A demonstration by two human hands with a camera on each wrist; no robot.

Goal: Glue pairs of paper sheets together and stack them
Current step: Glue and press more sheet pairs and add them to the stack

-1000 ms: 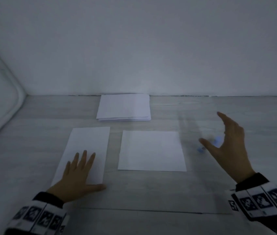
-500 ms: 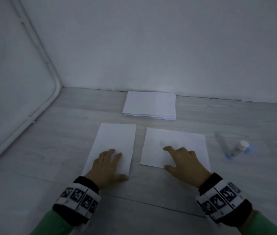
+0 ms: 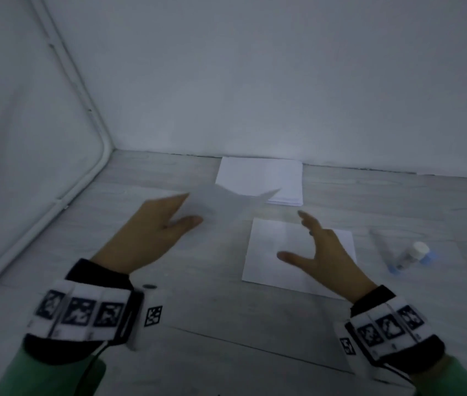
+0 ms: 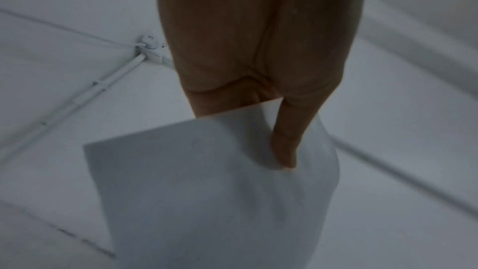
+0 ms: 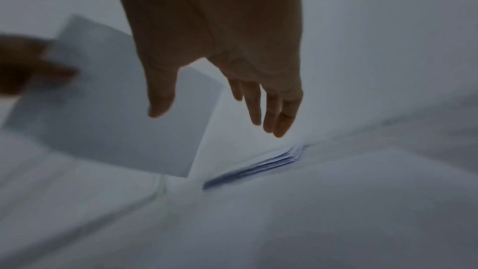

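My left hand (image 3: pixel 166 221) holds a white sheet (image 3: pixel 226 200) lifted off the table, pinched between thumb and fingers; the left wrist view shows the thumb (image 4: pixel 287 142) pressed on that sheet (image 4: pixel 214 191). A second sheet (image 3: pixel 278 247) lies flat on the table to the right. My right hand (image 3: pixel 320 252) hovers over it, fingers spread and holding nothing. In the right wrist view the lifted sheet (image 5: pixel 116 105) hangs left of my straight fingers (image 5: pixel 271 109). A paper stack (image 3: pixel 260 180) sits by the back wall.
A glue stick (image 3: pixel 410 257) with a white cap lies on the grey table (image 3: pixel 226 324) to the right of the flat sheet. White walls close the back and left sides. A white tube (image 3: pixel 89 115) runs along the left corner.
My left hand has picked its sheet up from the table and raised it toward the right. My right hand has lifted off the other sheet and spread open.
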